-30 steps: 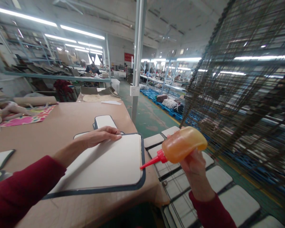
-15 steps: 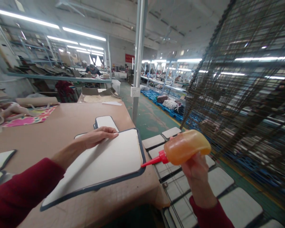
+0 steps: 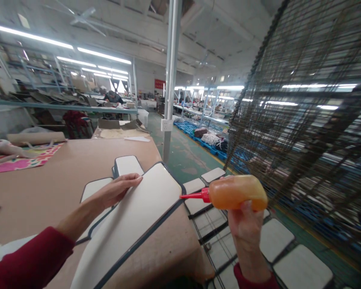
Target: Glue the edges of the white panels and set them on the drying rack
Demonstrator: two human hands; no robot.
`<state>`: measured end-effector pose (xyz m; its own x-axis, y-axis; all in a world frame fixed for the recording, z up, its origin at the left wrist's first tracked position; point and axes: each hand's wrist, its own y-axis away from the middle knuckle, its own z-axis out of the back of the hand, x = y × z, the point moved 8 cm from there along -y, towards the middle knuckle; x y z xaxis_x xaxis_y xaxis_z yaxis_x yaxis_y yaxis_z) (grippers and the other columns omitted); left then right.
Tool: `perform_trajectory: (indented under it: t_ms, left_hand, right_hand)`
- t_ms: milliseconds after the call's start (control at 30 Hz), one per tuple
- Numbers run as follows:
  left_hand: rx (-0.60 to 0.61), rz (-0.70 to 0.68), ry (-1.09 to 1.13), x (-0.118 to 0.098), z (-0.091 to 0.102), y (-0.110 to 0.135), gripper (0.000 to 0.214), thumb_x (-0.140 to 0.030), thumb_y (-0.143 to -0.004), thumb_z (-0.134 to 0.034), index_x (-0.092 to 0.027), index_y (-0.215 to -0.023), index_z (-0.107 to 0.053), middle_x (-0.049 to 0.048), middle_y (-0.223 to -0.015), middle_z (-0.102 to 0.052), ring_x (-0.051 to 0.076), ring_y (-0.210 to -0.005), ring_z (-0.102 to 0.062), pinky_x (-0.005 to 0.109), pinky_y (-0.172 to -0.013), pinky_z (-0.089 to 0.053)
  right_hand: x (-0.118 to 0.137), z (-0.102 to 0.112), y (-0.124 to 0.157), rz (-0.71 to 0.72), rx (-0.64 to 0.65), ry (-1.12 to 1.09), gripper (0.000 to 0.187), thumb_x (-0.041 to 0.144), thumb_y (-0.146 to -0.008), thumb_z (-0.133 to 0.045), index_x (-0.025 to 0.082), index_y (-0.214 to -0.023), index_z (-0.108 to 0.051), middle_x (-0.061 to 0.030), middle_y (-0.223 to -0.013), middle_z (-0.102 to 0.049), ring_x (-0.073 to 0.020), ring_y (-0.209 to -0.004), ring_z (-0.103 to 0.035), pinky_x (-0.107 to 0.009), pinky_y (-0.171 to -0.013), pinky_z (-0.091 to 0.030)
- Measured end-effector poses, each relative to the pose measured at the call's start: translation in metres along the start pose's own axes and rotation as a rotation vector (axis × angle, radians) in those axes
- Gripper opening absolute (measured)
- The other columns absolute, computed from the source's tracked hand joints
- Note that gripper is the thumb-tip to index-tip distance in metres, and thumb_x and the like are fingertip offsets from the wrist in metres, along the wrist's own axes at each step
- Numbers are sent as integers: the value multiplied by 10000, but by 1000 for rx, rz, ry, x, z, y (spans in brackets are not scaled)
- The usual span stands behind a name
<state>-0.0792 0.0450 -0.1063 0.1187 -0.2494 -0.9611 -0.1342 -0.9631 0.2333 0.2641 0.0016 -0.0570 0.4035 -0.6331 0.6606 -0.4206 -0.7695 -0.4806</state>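
My left hand (image 3: pixel 126 185) pinches the far edge of a white, dark-edged panel (image 3: pixel 135 216), thumb and fingers closed on it. The panel is turned at an angle over the table's near corner. Wrapped around a squeeze bottle (image 3: pixel 236 192) of amber liquid, my right hand (image 3: pixel 246 218) holds it on its side. The bottle's red nozzle (image 3: pixel 195 196) points left, its tip at the panel's right corner. Behind my left hand lie a small white panel (image 3: pixel 128 165) with a dark edge and another white panel (image 3: pixel 93 188), partly covered by my arm.
The brown-covered table (image 3: pixel 75 160) carries a flowered cloth (image 3: pixel 24 160) at left. White panels (image 3: pixel 276 239) lie on a wire rack at lower right. A tall wire-mesh rack (image 3: pixel 303 100) stands at right, a post (image 3: pixel 168 100) beyond the table. A person (image 3: pixel 113 97) bends over a far table.
The panel has turned, bringing its right corner upward to the nozzle tip. My left hand has shifted slightly left and down with it. The bottle is now closer to level.
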Motion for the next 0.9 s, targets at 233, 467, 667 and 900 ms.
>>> perform_trajectory:
  t_ms: [233, 467, 667, 900]
  left_hand:
    - [28, -13, 22, 16, -2, -2, 372, -449, -663, -790, -171, -747, -558, -12, -654, -627, 120, -535, -567, 198, -477, -425]
    - [-73, -12, 9, 22, -1, 3, 440, -498, -599, -808, -172, -720, -539, -34, -587, -593, 105, -481, -525, 184, -437, -384]
    - [-34, -14, 33, 30, -2, -1, 433, -515, -622, -791, -176, -728, -542, -33, -600, -603, 102, -492, -535, 177, -443, -392]
    - [-9, -13, 159, 41, -1, -4, 356, -436, -670, -786, -189, -775, -553, -31, -621, -619, 117, -491, -574, 190, -441, -421]
  right_hand:
    - [-5, -4, -7, 11, -3, -19, 455, 359, -687, -759, 263, -1117, -647, -65, -1060, -725, -256, -926, -693, -472, -889, -532]
    - [-2, -12, -20, 30, -15, -104, 298, 361, -676, -775, 281, -956, -710, -9, -910, -751, -187, -813, -692, -347, -786, -562]
    - [-10, -2, -32, 79, -93, -99, 394, 343, -575, -846, 220, -927, -719, 7, -820, -729, -136, -705, -648, -274, -701, -544]
    - [-22, 6, -36, 48, -90, -60, 389, 343, -587, -831, 215, -932, -704, -3, -819, -721, -144, -704, -645, -283, -685, -538]
